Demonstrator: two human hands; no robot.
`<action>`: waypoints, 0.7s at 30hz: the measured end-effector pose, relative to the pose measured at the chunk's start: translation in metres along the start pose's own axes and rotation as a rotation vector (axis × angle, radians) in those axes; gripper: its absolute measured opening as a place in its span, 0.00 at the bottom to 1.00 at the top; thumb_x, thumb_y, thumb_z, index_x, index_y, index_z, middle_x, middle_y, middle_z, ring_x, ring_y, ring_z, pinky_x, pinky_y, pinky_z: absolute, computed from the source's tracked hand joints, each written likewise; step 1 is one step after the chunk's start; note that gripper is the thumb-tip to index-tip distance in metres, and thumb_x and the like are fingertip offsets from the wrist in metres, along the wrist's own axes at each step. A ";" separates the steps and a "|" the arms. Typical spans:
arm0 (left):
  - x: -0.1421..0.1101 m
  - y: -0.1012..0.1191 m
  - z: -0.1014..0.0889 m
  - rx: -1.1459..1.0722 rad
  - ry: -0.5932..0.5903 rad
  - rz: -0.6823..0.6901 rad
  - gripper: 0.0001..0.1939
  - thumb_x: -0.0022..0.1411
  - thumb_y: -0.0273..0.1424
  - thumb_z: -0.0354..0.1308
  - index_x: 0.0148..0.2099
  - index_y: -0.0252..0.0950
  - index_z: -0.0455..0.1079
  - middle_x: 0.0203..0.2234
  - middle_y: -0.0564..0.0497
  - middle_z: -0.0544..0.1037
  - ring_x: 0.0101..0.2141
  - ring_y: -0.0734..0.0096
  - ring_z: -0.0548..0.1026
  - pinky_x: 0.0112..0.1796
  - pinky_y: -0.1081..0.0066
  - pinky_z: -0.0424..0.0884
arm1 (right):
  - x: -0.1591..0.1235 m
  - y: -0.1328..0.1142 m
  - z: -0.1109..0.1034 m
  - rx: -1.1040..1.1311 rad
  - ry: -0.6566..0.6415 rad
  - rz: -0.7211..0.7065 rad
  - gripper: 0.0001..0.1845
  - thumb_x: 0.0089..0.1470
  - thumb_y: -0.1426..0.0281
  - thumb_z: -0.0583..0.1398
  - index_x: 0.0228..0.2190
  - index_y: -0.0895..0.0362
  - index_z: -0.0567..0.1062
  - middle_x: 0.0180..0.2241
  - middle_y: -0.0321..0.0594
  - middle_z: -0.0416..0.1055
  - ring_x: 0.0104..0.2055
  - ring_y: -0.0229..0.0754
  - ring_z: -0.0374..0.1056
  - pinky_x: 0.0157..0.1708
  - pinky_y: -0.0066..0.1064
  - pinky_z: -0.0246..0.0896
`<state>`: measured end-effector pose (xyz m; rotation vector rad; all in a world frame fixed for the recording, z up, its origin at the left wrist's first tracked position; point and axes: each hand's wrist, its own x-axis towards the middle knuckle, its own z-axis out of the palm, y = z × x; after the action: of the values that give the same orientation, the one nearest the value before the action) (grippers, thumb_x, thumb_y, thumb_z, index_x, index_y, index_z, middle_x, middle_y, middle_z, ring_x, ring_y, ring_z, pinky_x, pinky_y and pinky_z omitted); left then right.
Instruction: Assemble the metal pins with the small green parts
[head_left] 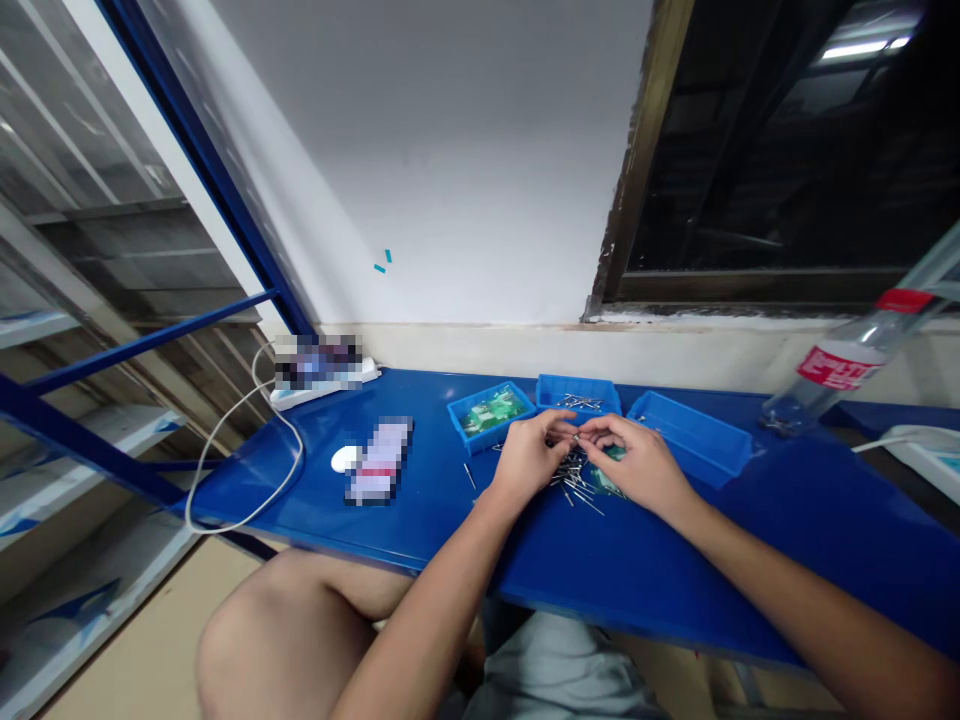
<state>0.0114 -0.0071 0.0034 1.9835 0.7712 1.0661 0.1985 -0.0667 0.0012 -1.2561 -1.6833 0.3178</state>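
My left hand (531, 456) and my right hand (637, 464) hover over the blue tabletop (675, 560), their fingertips meeting around a small metal pin (576, 437). Below them lies a loose pile of metal pins (574, 482), partly hidden by my fingers. A green circuit board (609, 480) sits partly under my right hand. Behind my hands stand a blue tray of pins (579, 396), a blue tray holding green circuit boards (491, 416) and a third blue tray (690, 438).
A white power strip (330, 398) with a looped white cable (240, 470) lies at the bench's far left. Nearby are a white round object (345, 459) and a blurred item (380, 460). A plastic bottle (847, 360) with a red label leans at right. Blue-framed shelving (90, 400) stands left.
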 end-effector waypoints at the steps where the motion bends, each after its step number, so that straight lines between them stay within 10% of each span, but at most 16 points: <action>1: 0.000 -0.001 0.001 -0.019 0.006 0.004 0.20 0.62 0.18 0.64 0.55 0.35 0.77 0.42 0.46 0.87 0.42 0.65 0.86 0.48 0.66 0.82 | 0.000 0.001 0.000 0.008 -0.004 0.014 0.08 0.61 0.64 0.63 0.41 0.52 0.79 0.40 0.42 0.81 0.36 0.46 0.79 0.41 0.39 0.79; 10: 0.001 0.001 0.003 -0.295 0.020 -0.084 0.26 0.62 0.23 0.67 0.62 0.33 0.71 0.47 0.39 0.84 0.41 0.65 0.85 0.44 0.67 0.83 | 0.002 -0.002 -0.004 -0.048 -0.021 -0.102 0.13 0.62 0.71 0.60 0.47 0.53 0.79 0.38 0.41 0.75 0.35 0.43 0.74 0.38 0.36 0.74; 21: -0.002 0.017 -0.005 -0.044 -0.076 -0.093 0.13 0.68 0.38 0.65 0.48 0.36 0.83 0.42 0.47 0.87 0.41 0.60 0.86 0.42 0.68 0.81 | 0.001 0.002 -0.005 -0.059 -0.042 -0.105 0.07 0.63 0.69 0.61 0.42 0.52 0.79 0.42 0.41 0.79 0.37 0.44 0.76 0.41 0.38 0.75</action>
<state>0.0080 -0.0162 0.0182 1.9203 0.7849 0.9404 0.2041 -0.0662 0.0027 -1.2061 -1.7988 0.2335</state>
